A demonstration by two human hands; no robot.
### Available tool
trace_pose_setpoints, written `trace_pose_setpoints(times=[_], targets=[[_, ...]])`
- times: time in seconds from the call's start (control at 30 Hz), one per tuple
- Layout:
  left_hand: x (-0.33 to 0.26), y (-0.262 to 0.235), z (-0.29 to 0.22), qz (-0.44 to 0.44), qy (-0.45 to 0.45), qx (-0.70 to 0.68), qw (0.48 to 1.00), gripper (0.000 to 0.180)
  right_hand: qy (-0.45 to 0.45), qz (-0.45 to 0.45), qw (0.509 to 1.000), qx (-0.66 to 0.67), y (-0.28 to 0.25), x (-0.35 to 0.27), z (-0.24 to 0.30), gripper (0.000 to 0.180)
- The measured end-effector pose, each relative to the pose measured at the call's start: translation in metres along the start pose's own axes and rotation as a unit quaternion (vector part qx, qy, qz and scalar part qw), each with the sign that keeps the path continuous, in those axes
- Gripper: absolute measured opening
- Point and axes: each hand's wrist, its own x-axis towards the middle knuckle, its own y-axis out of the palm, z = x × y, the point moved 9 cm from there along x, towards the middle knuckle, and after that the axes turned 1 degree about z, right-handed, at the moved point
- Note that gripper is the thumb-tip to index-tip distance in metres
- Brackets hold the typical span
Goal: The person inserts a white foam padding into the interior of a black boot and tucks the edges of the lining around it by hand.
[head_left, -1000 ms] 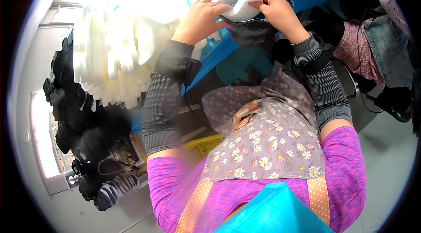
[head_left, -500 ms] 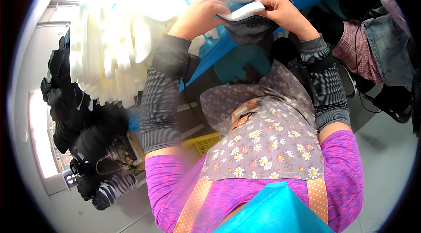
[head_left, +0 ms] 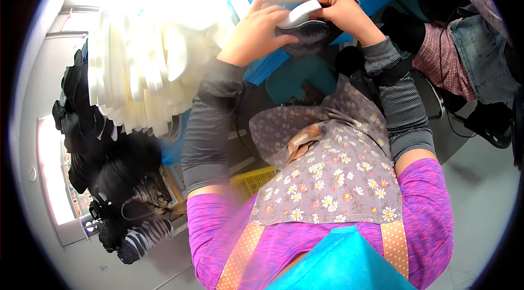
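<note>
Fingers of the right hand [head_left: 345, 14] pinch one end of a curved white pad [head_left: 300, 15]; those of the left hand [head_left: 256, 32] meet its other end, thumb apart, grip unclear. Beneath the pad sits a dark piece [head_left: 310, 39].

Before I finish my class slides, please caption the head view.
Right hand grips a white pad against a dark piece; left hand at the pad's other end.

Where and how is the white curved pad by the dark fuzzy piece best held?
Probably pinch the white curved pad by its right end, coming from the right: the pad slants up in the picture toward that end, and its slim edge suits a pinch.
</note>
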Motion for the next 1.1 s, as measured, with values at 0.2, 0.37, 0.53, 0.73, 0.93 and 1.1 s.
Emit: trace_pose_setpoints(times=[0.2, 0.37, 0.53, 0.73, 0.93, 1.1], targets=[[0.001, -0.002, 0.001, 0.003, 0.018, -0.024, 1.0, 0.037, 0.001, 0.018, 0.999, -0.047, 0.007, 0.001, 0.002, 0.024], [-0.004, 0.001, 0.01, 0.017, 0.018, -0.026, 0.999, 0.026, 0.001, 0.051, 0.996, -0.074, 0.013, -0.002, 0.009, 0.021], [-0.002, 0.001, 0.012, 0.043, 0.009, -0.036, 0.998, 0.027, 0.002, 0.069, 0.997, -0.043, 0.014, -0.002, 0.004, 0.024], [-0.003, -0.022, -0.008, 0.019, -0.011, -0.035, 0.999, 0.054, 0.009, 0.08, 0.996, -0.029, 0.017, -0.001, 0.0, 0.028], [0.011, -0.015, -0.038, -0.082, -0.053, -0.039, 0.994, 0.061, -0.016, 0.034, 0.999, 0.007, 0.01, 0.0, 0.005, 0.017], [0.006, -0.002, -0.016, -0.105, -0.076, -0.074, 0.989, 0.049, -0.003, 0.1, 0.995, 0.013, 0.012, -0.002, 0.006, 0.017]])
